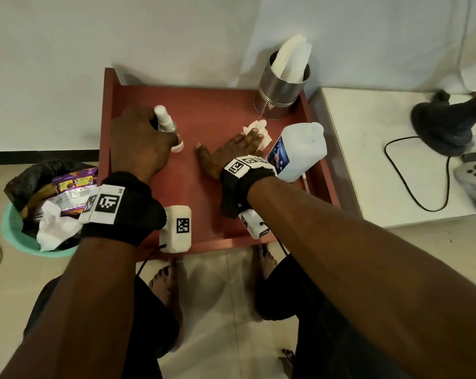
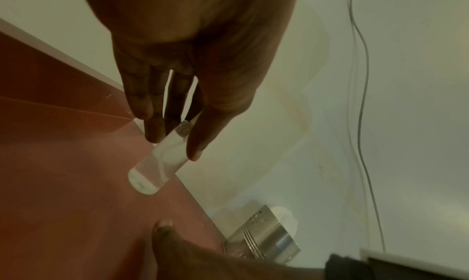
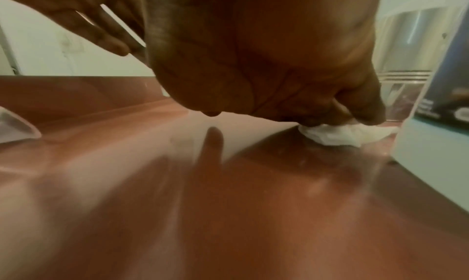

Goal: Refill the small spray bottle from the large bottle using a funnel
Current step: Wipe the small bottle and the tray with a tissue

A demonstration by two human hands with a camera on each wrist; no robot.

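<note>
Spray bottle in left hand; right hand on tissue.
We note the left hand point(image 1: 141, 140) gripping the small spray bottle point(image 1: 164, 123); our right hand point(image 1: 235, 151) presses a crumpled tissue point(image 1: 258, 131) flat-fingered, the large bottle point(image 1: 297, 151) just beside its right.

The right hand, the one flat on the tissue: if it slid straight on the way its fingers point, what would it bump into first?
Probably the steel tin holding napkins; the right hand points toward it, though depth is unclear.

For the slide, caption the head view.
Left hand grips small spray bottle; right hand presses tissue onto red tray.
</note>
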